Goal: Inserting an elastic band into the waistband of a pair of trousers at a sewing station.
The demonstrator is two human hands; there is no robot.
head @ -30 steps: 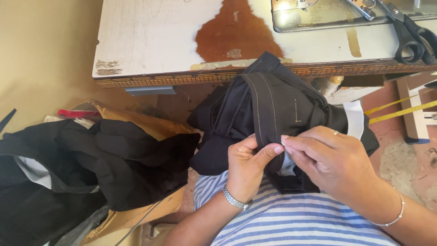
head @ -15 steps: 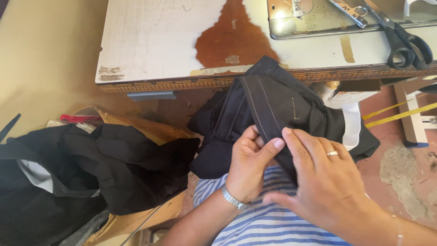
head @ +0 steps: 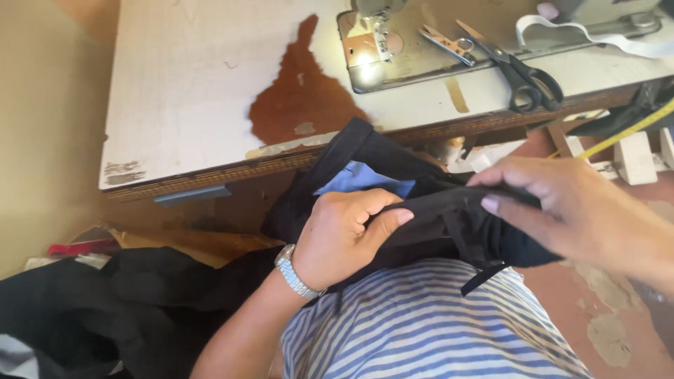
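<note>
Hands stretching a dark garment below the sewing table

Head view: black folded fabric garment (head: 449, 217) lies in the lap, just below the worn white wooden sewing table (head: 203, 91). Left hand (head: 344, 235), silver watch at the wrist, pinches a fold between thumb and curled fingers. Right hand (head: 554, 207) clamps the other end, fingers pressed together over the cloth. Keeping the span taut and level between both grips should serve best. Black-handled steel scissors (head: 519, 70) rest on that table, toward its right end.

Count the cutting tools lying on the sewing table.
2: black-handled scissors near the table's right end, and small thread snips just left of them, beside the sewing machine. Others may lie out of view.
</note>
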